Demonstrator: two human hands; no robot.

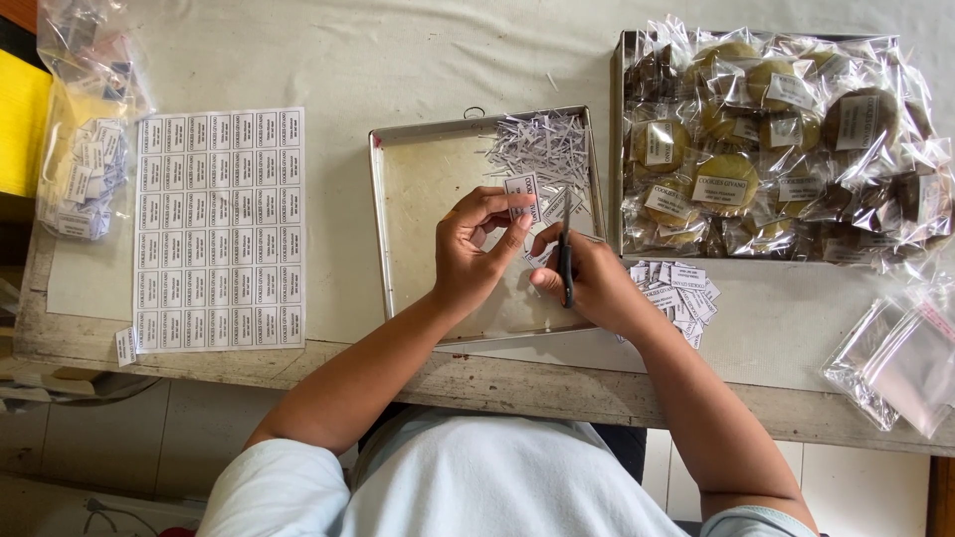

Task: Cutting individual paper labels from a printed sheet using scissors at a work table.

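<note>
The left hand (pixel 476 249) is pinching a small label (pixel 521 189) at its 1 o'clock, over the tray (pixel 428 179). The right hand (pixel 587 278) is gripping scissors (pixel 566 249), blades pointing to 12 o'clock, just beside the label.

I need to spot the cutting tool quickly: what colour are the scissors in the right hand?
Black scissors, held in the right hand; the head view shows them.

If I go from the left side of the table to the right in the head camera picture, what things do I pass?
Bag of cut labels → sheet of uncut labels → metal tray → left hand holding a small label → right hand with scissors → tray of wrapped cookies → empty clear bags.
</note>
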